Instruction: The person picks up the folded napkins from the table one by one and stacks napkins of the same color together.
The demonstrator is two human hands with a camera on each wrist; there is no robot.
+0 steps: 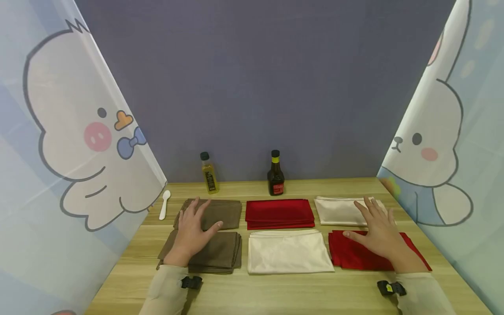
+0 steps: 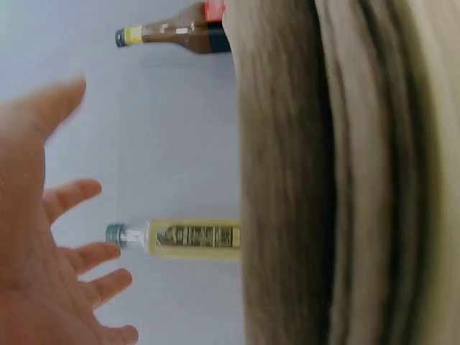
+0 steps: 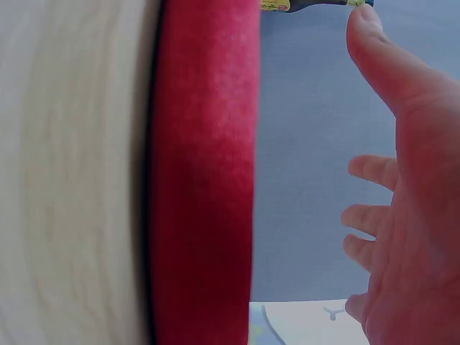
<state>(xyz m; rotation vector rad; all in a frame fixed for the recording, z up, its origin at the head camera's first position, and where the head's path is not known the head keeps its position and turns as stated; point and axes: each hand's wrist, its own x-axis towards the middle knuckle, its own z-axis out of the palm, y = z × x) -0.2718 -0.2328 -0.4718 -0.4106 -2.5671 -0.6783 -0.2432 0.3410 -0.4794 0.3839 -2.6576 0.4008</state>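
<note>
My left hand [image 1: 191, 234] hovers with spread fingers over two folded grey-brown cloths, one behind [image 1: 224, 214] and one in front [image 1: 216, 251]. Over on the right, my right hand [image 1: 378, 232] is spread above a folded red cloth [image 1: 354, 253], its fingertips over a folded cream cloth [image 1: 334, 210] behind. Between the hands lie another folded red cloth [image 1: 279, 212] and, nearer me, a folded cream cloth [image 1: 289, 251]. Neither hand holds anything. The left wrist view shows the edge of a grey-brown cloth [image 2: 287, 180]; the right wrist view shows a red cloth edge [image 3: 205, 180].
A bottle of yellow oil [image 1: 211, 177] and a dark sauce bottle [image 1: 276, 177] stand at the table's back edge. A white spoon [image 1: 164, 205] lies at the far left. A grey panel [image 1: 256, 87] rises behind, with cartoon-printed sheets along both sides.
</note>
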